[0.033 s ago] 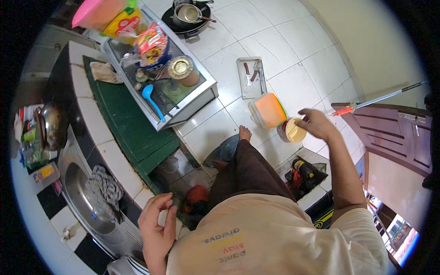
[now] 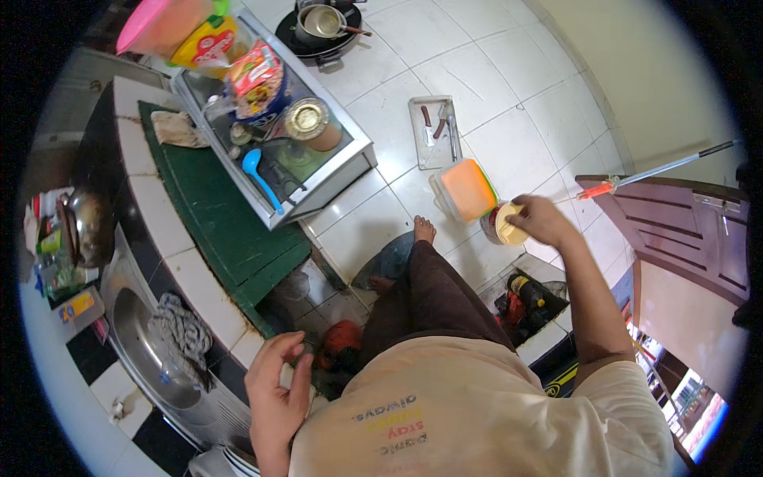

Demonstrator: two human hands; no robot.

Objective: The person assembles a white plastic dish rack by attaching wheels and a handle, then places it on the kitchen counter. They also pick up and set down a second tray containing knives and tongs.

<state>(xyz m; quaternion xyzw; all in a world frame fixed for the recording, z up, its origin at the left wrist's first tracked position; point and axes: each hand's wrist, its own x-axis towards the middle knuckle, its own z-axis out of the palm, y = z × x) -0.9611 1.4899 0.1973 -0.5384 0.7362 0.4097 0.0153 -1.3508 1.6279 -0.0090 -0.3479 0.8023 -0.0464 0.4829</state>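
My right hand (image 2: 544,221) reaches down to the mouth of a round tub (image 2: 507,234) with a cream inside and a dark red outer wall. Its fingers are drawn together at the tub's rim; what they pinch, if anything, is hidden. Touching the tub is a square plastic box (image 2: 467,191) with an orange face and a green edge. Beyond the box, a shallow tray (image 2: 424,152) holds brown-handled kitchen tools. My left hand (image 2: 278,389) hangs near the sink counter, empty, its fingers loosely bent and the thumb apart.
On the left stand a metal sink (image 2: 135,318) with a grey cloth (image 2: 181,330) and a green counter top (image 2: 214,215). A glass-topped cabinet (image 2: 334,176) carries jars, packets and a blue ladle (image 2: 258,179). Pans (image 2: 320,30) lie far back; a purple door (image 2: 675,230) stands at right.
The fingers of my right hand have come closer together and down onto the tub's rim. My left hand has shifted only slightly.
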